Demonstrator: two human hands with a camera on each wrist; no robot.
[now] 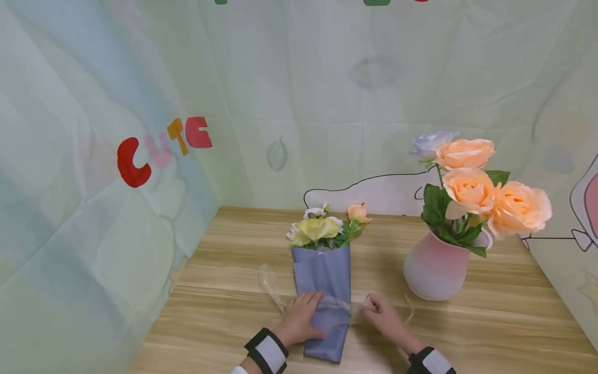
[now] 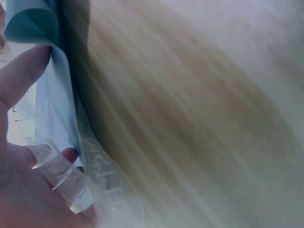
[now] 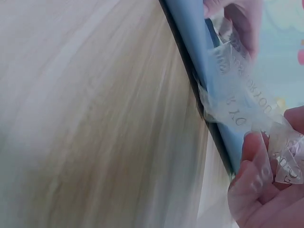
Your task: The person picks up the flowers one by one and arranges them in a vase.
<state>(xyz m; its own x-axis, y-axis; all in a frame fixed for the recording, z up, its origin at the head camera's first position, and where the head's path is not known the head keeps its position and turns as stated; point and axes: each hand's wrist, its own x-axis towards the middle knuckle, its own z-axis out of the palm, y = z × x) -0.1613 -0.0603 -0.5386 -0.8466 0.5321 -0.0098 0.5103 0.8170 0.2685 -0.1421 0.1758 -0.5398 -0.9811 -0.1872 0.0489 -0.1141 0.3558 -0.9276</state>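
A bouquet (image 1: 322, 275) in blue-grey wrapping paper lies on the table, yellow and white flowers showing at its far end. Around its lower half runs a sheer ribbon (image 1: 334, 303) with printed lettering. My left hand (image 1: 301, 318) rests on the left side of the wrap, fingers extended. In the left wrist view the ribbon (image 2: 111, 183) passes over those fingers and the thumb presses the paper (image 2: 56, 95). Just off the wrap's right edge, my right hand (image 1: 385, 319) pinches the ribbon; the right wrist view shows it bunched between thumb and fingers (image 3: 251, 147).
A pink and white pitcher (image 1: 436, 267) holding large peach roses (image 1: 469, 192) and a pale blue one stands to the right. One ribbon end (image 1: 268, 280) trails on the table (image 1: 224, 311) left of the bouquet. A printed cloth (image 1: 289, 104) hangs behind.
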